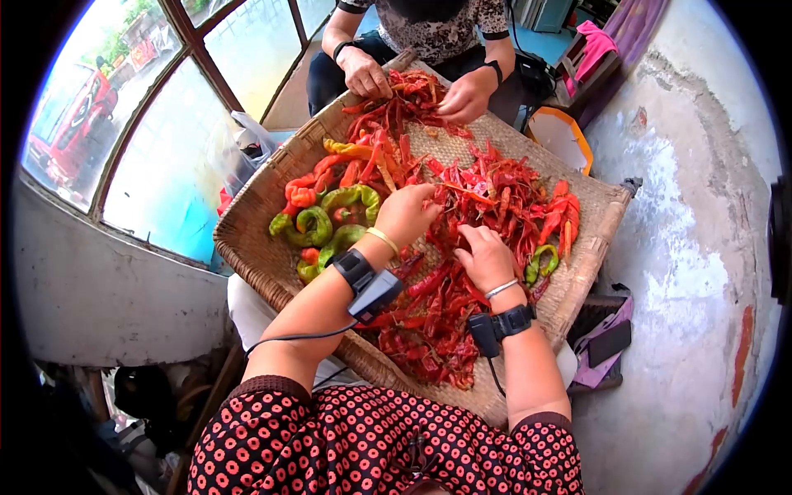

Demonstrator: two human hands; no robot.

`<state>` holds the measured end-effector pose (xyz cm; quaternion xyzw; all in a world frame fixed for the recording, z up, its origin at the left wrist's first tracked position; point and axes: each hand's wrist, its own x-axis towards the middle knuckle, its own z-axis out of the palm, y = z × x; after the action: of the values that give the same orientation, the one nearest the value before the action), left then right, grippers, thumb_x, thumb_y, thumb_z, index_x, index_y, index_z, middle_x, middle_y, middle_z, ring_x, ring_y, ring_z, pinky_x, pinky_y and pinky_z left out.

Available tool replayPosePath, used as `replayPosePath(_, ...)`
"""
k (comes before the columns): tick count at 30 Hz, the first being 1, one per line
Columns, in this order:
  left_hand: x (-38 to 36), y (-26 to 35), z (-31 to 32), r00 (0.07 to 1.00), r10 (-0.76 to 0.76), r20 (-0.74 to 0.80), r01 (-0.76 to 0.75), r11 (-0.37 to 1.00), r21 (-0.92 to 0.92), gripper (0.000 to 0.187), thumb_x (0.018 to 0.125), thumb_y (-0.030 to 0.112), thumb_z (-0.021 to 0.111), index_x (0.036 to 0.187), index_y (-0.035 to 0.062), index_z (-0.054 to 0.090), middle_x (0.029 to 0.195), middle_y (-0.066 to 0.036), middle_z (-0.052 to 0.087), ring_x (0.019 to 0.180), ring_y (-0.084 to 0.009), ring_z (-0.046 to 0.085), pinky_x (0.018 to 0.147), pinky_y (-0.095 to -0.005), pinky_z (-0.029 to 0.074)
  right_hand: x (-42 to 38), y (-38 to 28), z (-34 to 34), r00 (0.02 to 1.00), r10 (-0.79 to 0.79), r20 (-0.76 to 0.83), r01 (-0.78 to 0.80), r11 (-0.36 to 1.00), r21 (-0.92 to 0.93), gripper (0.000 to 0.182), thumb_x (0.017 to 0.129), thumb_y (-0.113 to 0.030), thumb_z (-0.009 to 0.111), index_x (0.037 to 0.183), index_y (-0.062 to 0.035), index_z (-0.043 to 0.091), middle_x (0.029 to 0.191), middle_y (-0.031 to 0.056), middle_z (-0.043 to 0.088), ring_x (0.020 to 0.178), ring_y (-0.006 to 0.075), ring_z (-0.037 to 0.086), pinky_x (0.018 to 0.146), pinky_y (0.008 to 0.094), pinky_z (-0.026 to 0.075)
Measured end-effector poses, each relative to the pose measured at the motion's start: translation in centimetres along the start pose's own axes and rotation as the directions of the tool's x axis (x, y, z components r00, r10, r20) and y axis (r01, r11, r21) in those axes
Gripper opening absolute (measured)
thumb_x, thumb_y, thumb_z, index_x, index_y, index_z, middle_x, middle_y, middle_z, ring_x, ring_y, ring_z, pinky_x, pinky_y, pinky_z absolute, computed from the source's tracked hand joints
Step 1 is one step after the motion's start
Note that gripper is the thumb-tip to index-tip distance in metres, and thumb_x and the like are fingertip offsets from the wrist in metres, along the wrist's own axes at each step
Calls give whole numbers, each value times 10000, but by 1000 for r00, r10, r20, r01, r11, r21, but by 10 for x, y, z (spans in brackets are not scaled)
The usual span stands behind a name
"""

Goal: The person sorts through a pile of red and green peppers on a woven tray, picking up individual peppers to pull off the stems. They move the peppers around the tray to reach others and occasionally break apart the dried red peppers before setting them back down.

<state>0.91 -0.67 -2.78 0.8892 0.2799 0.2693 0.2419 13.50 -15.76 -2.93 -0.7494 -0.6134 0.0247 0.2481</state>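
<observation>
Both hands work in the red chillies on the woven tray: left hand and right hand curl loosely, grip unclear. Green peppers already lie apart; most red remains unsorted.

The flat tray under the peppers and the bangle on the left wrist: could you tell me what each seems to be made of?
The tray looks like woven cane or bamboo, matte tan, its plaited strips showing. The bangle seems a yellow metal, perhaps gold-toned, with a slight shine.
</observation>
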Motion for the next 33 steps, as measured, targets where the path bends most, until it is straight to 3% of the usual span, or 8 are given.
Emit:
replayPosePath(4,-12,16,2,942,-120,315,47,972,229,293,731,187,616,997,70,578,973,-145,571,845,-298,584,728,-379,480,-1,-1,7,998,-35,60,38,998,-49,362,689,-158,673,1017,-85,541,875,114,554,859,297,538,736,385,458)
replayPosePath(9,-19,10,24,928,220,301,-192,974,-121,258,706,133,598,955,65,612,946,-130,588,851,-298,576,728,-383,475,-1,17,7,994,54,92,-44,994,-103,106,717,-146,576,798,-87,607,746,114,611,723,310,596,649,414,481)
replayPosePath(12,-23,14,30,915,189,357,-151,980,-132,227,703,124,596,918,58,625,866,-135,609,808,-306,583,713,-388,475,1,23,-11,987,154,49,-155,988,16,134,729,-156,550,814,-83,623,782,135,625,736,315,597,663,410,477)
replayPosePath(17,-18,26,17,931,106,350,-79,993,-90,193,718,125,602,894,50,630,842,-133,620,760,-301,596,684,-376,478,3,21,-27,968,250,-26,-236,939,249,190,734,-164,615,887,-54,635,808,150,630,749,296,611,664,355,483)
replayPosePath(20,-17,35,14,967,87,241,-17,961,-276,159,747,188,608,859,81,645,783,-132,629,731,-295,604,664,-379,481,4,16,-29,954,294,-57,-249,885,393,208,742,-141,638,897,-3,630,806,143,645,717,218,630,651,295,477)
replayPosePath(26,-25,37,32,968,234,88,-158,845,-511,211,790,211,646,871,18,622,659,-30,597,622,-152,557,613,-292,461,5,-7,-41,947,292,136,-301,650,698,151,780,-71,613,873,47,611,780,32,614,712,90,549,666,232,444)
replayPosePath(28,-22,47,14,848,-34,528,393,710,-585,226,829,238,617,870,16,620,637,34,545,620,-59,476,575,-251,427,4,-7,-34,950,307,55,-252,651,716,157,783,-80,614,880,43,617,817,44,623,715,91,563,658,233,453)
replayPosePath(33,3,33,-8,908,-319,272,412,558,-721,239,847,215,589,736,6,560,603,31,505,530,-55,454,464,-249,388,6,-9,-36,950,311,-7,-230,718,657,178,786,-104,613,919,14,625,840,68,631,713,119,594,649,245,470)
